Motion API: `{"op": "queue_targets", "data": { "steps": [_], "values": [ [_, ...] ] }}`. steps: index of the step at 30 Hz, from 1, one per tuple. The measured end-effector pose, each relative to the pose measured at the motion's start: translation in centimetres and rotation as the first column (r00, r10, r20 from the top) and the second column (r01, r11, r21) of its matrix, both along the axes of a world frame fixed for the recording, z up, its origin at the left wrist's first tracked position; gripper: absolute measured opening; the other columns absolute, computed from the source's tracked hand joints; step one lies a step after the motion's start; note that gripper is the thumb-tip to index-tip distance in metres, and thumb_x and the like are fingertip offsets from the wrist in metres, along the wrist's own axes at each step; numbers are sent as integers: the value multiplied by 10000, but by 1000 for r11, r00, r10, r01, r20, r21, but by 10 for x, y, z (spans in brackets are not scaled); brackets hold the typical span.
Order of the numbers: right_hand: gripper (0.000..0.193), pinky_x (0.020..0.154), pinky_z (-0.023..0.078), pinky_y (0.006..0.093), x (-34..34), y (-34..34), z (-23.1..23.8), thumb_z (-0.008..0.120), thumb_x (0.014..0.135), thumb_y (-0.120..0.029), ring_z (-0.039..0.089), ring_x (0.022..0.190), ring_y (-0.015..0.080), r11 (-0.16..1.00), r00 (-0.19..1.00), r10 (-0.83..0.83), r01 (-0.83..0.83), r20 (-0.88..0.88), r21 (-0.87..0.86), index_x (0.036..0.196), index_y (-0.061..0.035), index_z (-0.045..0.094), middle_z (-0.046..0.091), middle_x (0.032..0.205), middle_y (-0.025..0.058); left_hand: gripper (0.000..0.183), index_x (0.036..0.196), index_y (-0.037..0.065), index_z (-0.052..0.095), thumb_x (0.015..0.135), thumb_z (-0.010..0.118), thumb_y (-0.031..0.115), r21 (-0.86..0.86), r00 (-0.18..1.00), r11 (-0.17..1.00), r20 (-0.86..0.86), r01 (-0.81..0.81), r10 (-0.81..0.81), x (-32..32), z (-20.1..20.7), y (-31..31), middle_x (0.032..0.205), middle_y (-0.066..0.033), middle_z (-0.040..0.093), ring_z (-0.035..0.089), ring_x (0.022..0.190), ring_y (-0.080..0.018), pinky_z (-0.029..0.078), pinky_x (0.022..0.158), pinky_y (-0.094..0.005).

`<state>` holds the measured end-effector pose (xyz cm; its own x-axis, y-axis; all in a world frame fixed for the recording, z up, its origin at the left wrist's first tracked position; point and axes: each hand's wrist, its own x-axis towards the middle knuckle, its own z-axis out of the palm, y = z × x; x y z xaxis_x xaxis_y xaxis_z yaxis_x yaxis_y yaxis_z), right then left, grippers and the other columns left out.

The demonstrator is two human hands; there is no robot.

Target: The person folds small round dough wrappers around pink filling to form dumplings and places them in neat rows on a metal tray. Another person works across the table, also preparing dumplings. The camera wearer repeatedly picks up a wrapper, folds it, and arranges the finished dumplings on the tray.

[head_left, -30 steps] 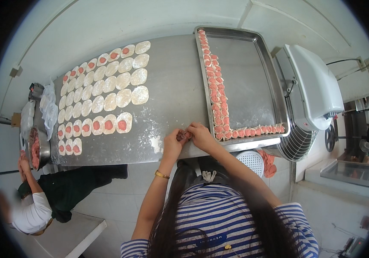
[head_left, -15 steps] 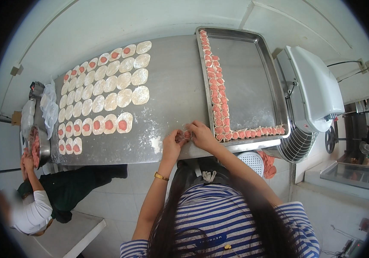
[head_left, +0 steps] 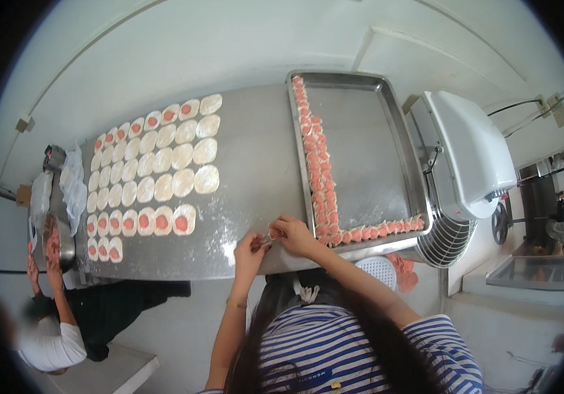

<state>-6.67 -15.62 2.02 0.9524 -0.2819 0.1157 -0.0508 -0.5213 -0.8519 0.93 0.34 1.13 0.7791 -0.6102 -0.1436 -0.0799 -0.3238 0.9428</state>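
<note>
Starting at the left: rows of round dough wrappers [head_left: 154, 174] are laid on the floured steel table [head_left: 256, 177].
Left hand [head_left: 250, 247]: fingers are pinched on a dumpling [head_left: 271, 234].
Right hand [head_left: 293, 234]: fingers are closed on the same dumpling, at the table's near edge.
Right: folded dumplings [head_left: 318, 177] are lined along a metal tray [head_left: 367, 151].

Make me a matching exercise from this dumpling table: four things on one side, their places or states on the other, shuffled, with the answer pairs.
Things:
1. Metal tray
2. Round wrappers
3. Both hands
4. Metal bowl

Places or states:
A. At the table's left end, by a co-worker
B. Pinching one small dumpling at the table's near edge
C. Laid in rows on the floured table, some with pink filling
D. Lined with folded pink dumplings along its left and near edges

Pairs: 1-D, 2-C, 3-B, 4-A
</note>
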Motion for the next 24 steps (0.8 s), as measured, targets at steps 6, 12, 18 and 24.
{"op": "queue_targets", "data": {
  "steps": [6, 12, 18, 24],
  "values": [
    [288, 690, 506, 305, 38, -111, 31, 672, 710, -66, 630, 753, 176, 953, 968, -246, 232, 55, 193, 996, -47, 641, 657, 876, 84, 266, 1039, -32, 580, 780, 628, -73, -27, 990, 991, -49, -134, 133, 9, -1, 33, 926, -80, 654, 632, 883, -132, 508, 780, -249],
    [337, 722, 508, 310, 97, -289, 24, 708, 659, -69, 639, 784, 183, 856, 855, -516, 514, 45, 48, 993, -69, 663, 674, 895, 86, 241, 1047, -26, 576, 811, 586, -76, -54, 960, 967, -146, -250, 240, 3, -12, 66, 942, -70, 647, 619, 883, -119, 496, 767, -242],
    [369, 746, 510, 296, 137, -334, -9, 680, 637, -28, 653, 812, 232, 908, 922, -388, 378, -20, -180, 1004, -59, 669, 674, 937, 113, 216, 1026, -14, 581, 819, 574, -76, 52, 929, 945, -176, -322, 326, -13, 1, 67, 945, -70, 648, 625, 868, -118, 492, 756, -234],
    [381, 781, 515, 302, 148, -328, -20, 582, 636, 28, 661, 861, 235, 958, 958, -272, 260, -94, -120, 1000, -33, 674, 681, 925, 126, 211, 1016, -17, 584, 815, 575, -80, 100, 925, 936, -153, -337, 349, -14, 11, 56, 939, -73, 649, 630, 866, -123, 493, 758, -235]
  ]
}}
